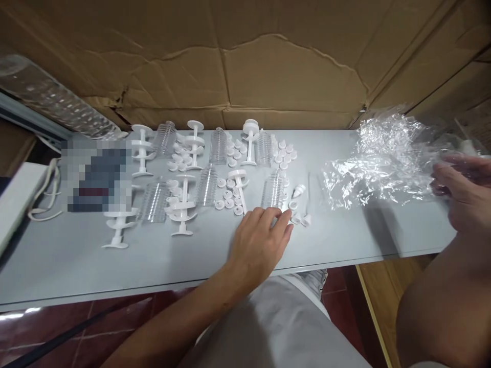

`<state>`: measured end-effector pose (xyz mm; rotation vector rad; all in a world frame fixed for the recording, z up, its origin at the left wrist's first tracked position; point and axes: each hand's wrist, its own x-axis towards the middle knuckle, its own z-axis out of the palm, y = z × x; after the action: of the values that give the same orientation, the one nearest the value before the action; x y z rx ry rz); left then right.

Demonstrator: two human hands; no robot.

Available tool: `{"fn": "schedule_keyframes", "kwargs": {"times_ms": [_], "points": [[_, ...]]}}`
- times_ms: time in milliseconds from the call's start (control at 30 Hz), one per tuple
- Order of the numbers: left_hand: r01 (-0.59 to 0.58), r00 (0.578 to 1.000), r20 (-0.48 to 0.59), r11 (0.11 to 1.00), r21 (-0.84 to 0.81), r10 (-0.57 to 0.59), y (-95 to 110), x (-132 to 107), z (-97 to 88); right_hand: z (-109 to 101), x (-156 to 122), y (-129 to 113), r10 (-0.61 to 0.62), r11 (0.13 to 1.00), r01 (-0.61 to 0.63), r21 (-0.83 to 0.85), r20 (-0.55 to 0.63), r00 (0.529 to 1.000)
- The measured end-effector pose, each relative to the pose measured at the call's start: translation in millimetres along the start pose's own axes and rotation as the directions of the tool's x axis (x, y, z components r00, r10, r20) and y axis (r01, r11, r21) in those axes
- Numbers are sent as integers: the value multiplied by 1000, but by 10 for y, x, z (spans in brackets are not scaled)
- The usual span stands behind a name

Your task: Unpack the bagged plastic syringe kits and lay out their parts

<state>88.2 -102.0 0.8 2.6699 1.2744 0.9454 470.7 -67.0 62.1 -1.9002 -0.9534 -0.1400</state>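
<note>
My left hand lies on the grey table, fingers stretched out, fingertips touching small white plastic caps beside a clear ribbed tube. My right hand is at the right edge, fingers curled on a crumpled clear plastic bag. Rows of white plungers, clear ribbed tubes and small white discs are laid out across the table's middle.
Brown cardboard walls the back of the table. A blurred dark object lies at the left with a white cord. A clear ribbed panel leans at the far left. My knee is below the table's front edge.
</note>
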Motion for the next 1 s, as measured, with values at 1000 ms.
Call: {"fn": "schedule_keyframes", "kwargs": {"times_ms": [1000], "points": [[52, 988, 157, 957, -285, -6, 2, 194, -171, 200, -1377, -668, -345, 938, 198, 285, 722, 600]]}}
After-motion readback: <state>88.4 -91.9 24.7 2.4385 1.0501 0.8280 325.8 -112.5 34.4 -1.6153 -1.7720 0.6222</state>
